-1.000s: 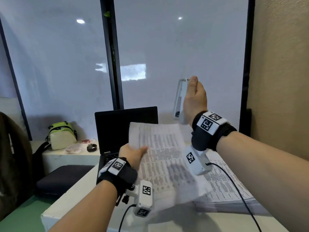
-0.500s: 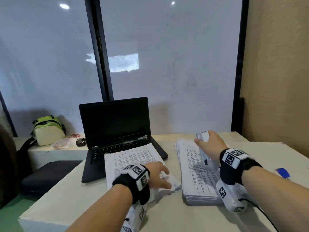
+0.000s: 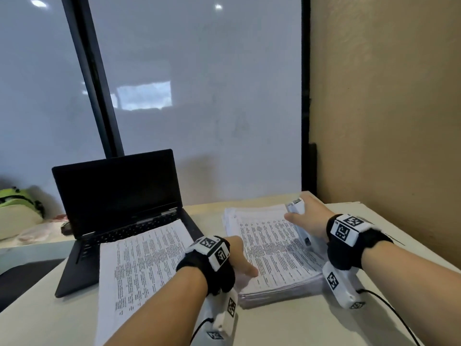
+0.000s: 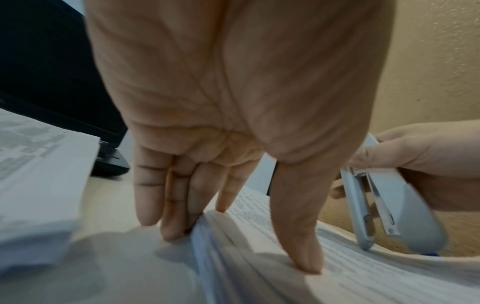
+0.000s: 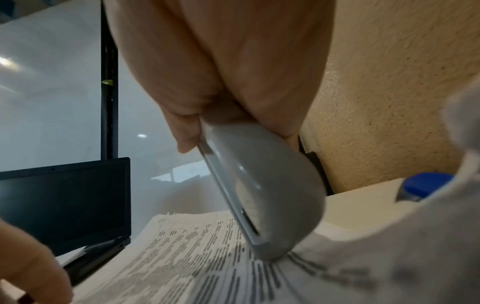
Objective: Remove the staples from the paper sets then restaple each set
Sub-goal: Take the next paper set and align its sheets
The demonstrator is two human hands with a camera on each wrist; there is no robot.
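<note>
A thick stack of printed paper sets (image 3: 272, 248) lies on the table, right of the laptop. My left hand (image 3: 240, 260) reaches onto its near left edge. In the left wrist view the thumb (image 4: 306, 261) lies flat on the top page and the straight fingers (image 4: 174, 226) touch the stack's side edge (image 4: 221, 257). My right hand (image 3: 308, 217) grips a pale grey stapler (image 3: 298, 222) whose rear end rests on the stack's right side (image 5: 207, 267); the stapler (image 5: 265, 195) looks closed. A single paper set (image 3: 142, 265) lies partly over the laptop's keyboard.
An open black laptop (image 3: 117, 191) with a dark screen stands at the left of the beige table (image 3: 287, 325). A small blue object (image 5: 426, 185) sits on the table right of the stack. A tan wall (image 3: 386, 121) borders the right side, frosted glass the back.
Both hands came down from the air. The left hand let go of the paper set by the laptop and moved right to the stack. The right hand lowered the stapler onto the stack.
</note>
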